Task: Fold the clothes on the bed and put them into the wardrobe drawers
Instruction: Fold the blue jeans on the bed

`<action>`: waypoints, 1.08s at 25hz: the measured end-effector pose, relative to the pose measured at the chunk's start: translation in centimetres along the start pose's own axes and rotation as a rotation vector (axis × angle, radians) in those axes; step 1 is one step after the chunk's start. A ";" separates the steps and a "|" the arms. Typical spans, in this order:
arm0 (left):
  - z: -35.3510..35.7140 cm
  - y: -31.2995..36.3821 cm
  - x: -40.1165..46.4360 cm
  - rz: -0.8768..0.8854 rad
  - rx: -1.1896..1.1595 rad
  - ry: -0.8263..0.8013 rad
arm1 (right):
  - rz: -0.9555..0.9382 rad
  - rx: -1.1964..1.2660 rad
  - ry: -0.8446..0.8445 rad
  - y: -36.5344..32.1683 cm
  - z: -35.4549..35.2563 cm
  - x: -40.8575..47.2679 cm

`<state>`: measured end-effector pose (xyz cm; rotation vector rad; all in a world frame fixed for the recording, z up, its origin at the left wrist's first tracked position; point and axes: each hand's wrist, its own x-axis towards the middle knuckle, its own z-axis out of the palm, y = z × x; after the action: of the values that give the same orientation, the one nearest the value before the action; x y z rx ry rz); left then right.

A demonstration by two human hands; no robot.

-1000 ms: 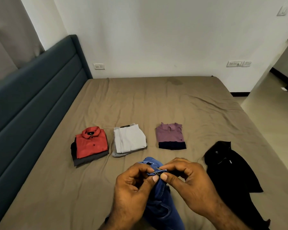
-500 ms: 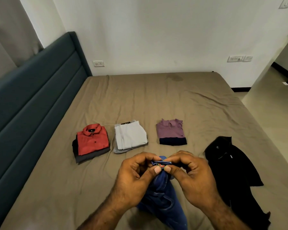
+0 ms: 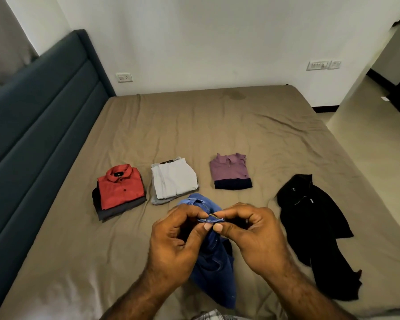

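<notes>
Up close, my left hand (image 3: 173, 241) and right hand (image 3: 256, 236) pinch the blue jeans (image 3: 214, 262) waistband; no label I can read.

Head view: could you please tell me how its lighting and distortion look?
Head view: soft, even light; wide-angle bowing bends the headboard and walls; the black garment loses detail in darkness; both hands, left and right, and jeans stay sharp.
</notes>
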<state>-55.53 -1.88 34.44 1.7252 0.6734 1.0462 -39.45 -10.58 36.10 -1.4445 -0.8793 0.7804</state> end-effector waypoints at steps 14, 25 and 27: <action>0.2 0.5 1.0 0.093 0.042 -0.138 | -0.754 -0.495 0.189 0.3 -1.1 0.4; -3.7 1.2 6.8 -0.063 0.203 -0.585 | -0.623 -0.316 0.053 0.6 -1.2 2.7; -3.4 0.9 7.3 0.045 0.252 -0.539 | -0.429 -0.162 0.135 0.4 -0.8 3.8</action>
<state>-55.11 5.23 38.34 2.1316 0.4300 0.4943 -36.84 -7.67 35.83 -1.3635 -1.1172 0.2932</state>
